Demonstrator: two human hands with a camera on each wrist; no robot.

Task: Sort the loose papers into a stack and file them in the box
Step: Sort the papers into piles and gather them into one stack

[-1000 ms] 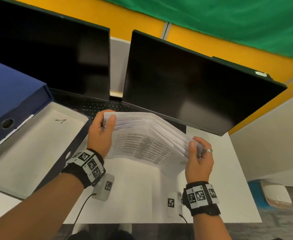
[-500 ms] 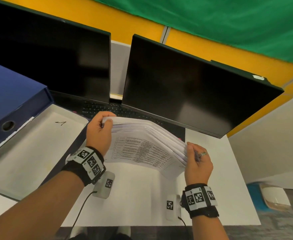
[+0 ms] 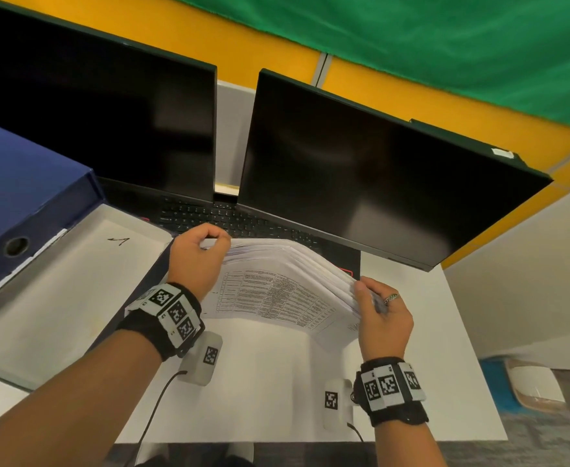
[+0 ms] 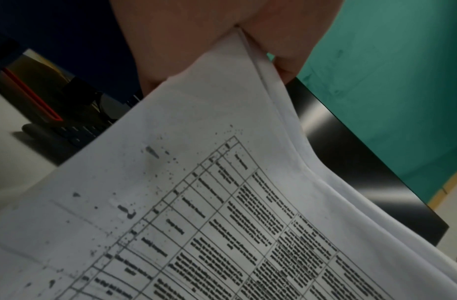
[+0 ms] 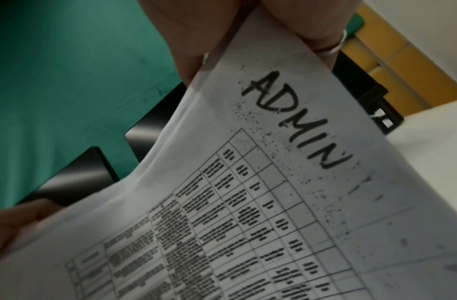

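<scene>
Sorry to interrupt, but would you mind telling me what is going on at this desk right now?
A person holds a stack of papers above the desk, the left hand gripping one end and the right hand the other, so the sheets bow upward. The near sheet carries a printed table and the handwritten word ADMIN. The blue box lies open to the left with no stack in it yet.
</scene>
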